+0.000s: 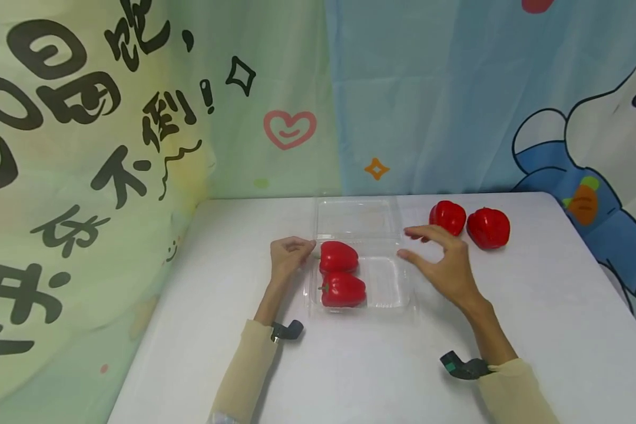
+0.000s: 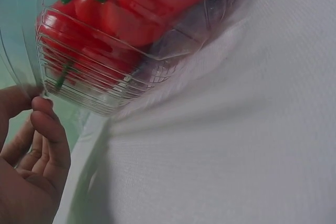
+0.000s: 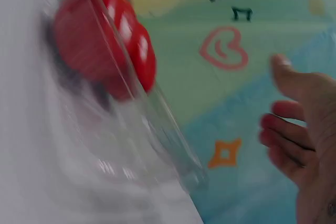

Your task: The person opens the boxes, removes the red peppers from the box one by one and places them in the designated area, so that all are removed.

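A clear plastic clamshell box (image 1: 387,282) lies on the white table with its lid (image 1: 357,218) folded back. Two red bell peppers, one nearer (image 1: 343,290) and one farther (image 1: 338,257), sit in its left half, side by side. At the box's left rim, my left hand (image 1: 291,256) pinches the edge between thumb and fingertips; the left wrist view shows this hand (image 2: 34,150) close up. To the right of the box my right hand (image 1: 447,268) hovers with thumb and fingers spread apart, holding nothing. The right wrist view also shows that hand (image 3: 304,124) apart from the box.
Beyond my right hand, two more red bell peppers, a left one (image 1: 448,217) and a right one (image 1: 489,228), stand near the table's back right. A printed curtain (image 1: 275,70) hangs behind the table (image 1: 217,247) and along its left side.
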The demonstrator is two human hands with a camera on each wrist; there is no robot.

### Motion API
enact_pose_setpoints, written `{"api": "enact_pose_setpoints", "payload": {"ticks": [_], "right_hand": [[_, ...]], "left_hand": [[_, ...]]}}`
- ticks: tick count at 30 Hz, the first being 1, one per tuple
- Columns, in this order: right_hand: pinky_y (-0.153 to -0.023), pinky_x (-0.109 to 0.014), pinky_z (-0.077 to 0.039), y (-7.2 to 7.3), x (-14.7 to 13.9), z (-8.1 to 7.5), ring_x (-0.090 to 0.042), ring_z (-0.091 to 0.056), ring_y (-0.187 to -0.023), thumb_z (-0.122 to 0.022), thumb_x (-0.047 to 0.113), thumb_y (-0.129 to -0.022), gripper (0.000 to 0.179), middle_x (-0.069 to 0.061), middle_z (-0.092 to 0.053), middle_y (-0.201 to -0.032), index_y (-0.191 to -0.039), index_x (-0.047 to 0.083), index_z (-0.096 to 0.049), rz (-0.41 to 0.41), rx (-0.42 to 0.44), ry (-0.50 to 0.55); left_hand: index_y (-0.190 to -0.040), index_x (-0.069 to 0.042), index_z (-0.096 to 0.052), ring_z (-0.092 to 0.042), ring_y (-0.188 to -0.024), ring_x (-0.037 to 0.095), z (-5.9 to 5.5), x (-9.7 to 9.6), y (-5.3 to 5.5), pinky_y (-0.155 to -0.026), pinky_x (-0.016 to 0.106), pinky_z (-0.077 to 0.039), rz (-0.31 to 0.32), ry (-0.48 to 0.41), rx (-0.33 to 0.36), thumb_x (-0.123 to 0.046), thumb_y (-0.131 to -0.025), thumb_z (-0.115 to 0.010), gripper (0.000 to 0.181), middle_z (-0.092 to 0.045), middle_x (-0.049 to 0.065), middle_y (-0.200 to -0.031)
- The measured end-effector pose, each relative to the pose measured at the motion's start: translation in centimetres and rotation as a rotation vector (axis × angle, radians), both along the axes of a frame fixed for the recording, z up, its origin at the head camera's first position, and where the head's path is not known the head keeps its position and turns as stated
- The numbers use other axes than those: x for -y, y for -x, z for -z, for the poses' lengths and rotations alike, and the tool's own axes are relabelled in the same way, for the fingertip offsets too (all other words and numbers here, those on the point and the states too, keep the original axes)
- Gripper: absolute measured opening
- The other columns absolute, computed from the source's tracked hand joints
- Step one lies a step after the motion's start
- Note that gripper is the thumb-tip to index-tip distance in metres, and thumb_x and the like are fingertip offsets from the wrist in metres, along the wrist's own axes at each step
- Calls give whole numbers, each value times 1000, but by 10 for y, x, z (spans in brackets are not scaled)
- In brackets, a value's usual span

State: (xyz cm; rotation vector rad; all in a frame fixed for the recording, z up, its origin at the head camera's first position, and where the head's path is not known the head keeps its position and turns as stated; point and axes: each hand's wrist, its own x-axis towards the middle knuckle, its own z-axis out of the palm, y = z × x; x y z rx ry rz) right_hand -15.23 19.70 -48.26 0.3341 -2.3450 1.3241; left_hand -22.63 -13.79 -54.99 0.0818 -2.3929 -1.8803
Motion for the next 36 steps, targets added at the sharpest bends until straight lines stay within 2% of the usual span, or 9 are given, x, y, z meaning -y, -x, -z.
{"api": "enact_pose_setpoints", "payload": {"ticks": [1,4,6,8,13,19,27,36], "right_hand": [[-102,-11,-49,-3,9,1,1,-67,-114,-94,8,-83,55,-10,-79,-131,-135,11,-76,-67,22,-33],[-102,-31,-61,-11,35,8,-15,-74,-116,-96,9,-81,60,-9,-79,-133,-137,9,-74,-214,84,-84],[-103,-48,-63,-14,49,13,-29,-75,-121,-97,12,-80,62,-9,-78,-135,-138,8,-74,-273,122,-102],[-101,-60,-62,-17,60,17,-34,-74,-125,-98,14,-79,65,-10,-77,-138,-139,9,-73,-316,163,-118],[-102,-56,-62,-21,78,22,-37,-69,-133,-98,17,-79,70,-11,-74,-142,-143,10,-71,-349,246,-196],[-104,-53,-62,-21,85,29,-36,-67,-136,-99,21,-78,74,-10,-72,-145,-145,11,-69,-349,278,-280],[-103,-51,-63,-20,85,28,-34,-69,-133,-98,21,-80,72,-10,-73,-143,-145,10,-68,-399,246,-286],[-99,-48,-65,-19,82,27,-32,-71,-128,-98,25,-79,69,-10,-75,-139,-140,8,-70,-408,176,-261]], "left_hand": [[-91,1,-81,-61,-56,9,0,0,-1,-54,22,-48,-1,0,-1,-19,-96,-83,21,-74,9,-69],[-91,2,-81,-60,-56,9,-1,0,-1,-54,22,-48,-1,1,-5,-19,-96,-82,22,-75,13,-71],[-92,2,-81,-60,-56,9,-1,0,-2,-54,21,-48,2,-1,-3,-19,-96,-82,22,-76,14,-72],[-92,2,-81,-61,-56,8,-1,1,-2,-54,21,-48,1,-1,-1,-20,-96,-82,22,-76,14,-73],[-92,2,-81,-60,-55,8,0,2,-2,-53,21,-47,-3,-15,-5,-18,-95,-83,20,-76,14,-72],[-92,4,-81,-61,-56,9,1,1,0,-53,21,-47,2,-45,-10,-16,-95,-83,21,-76,14,-73],[-91,4,-81,-60,-55,8,0,1,0,-53,20,-46,13,-37,-25,-15,-95,-83,20,-75,18,-72],[-90,6,-80,-58,-52,7,-2,0,0,-51,20,-46,23,-58,-18,-12,-95,-83,19,-71,1,-63]]}}
